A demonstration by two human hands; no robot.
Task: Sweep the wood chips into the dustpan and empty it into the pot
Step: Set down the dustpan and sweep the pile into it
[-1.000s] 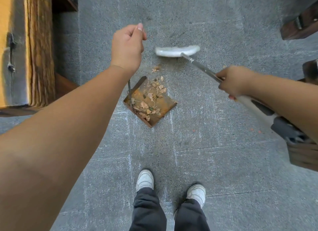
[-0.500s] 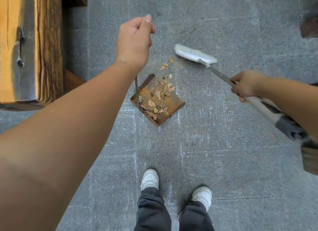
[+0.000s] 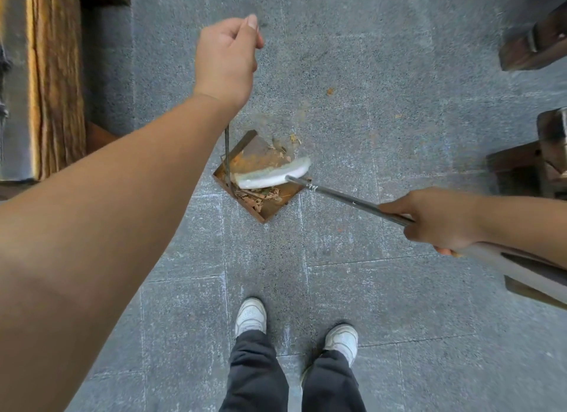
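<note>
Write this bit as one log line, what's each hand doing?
left hand: grips dustpan handle | right hand: grips broom | broom head: over dustpan | chips: in pan

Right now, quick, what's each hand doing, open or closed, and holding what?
Left hand: closed, gripping the top of the dustpan's upright handle.
Right hand: closed around the broom handle, broom head over the dustpan.
</note>
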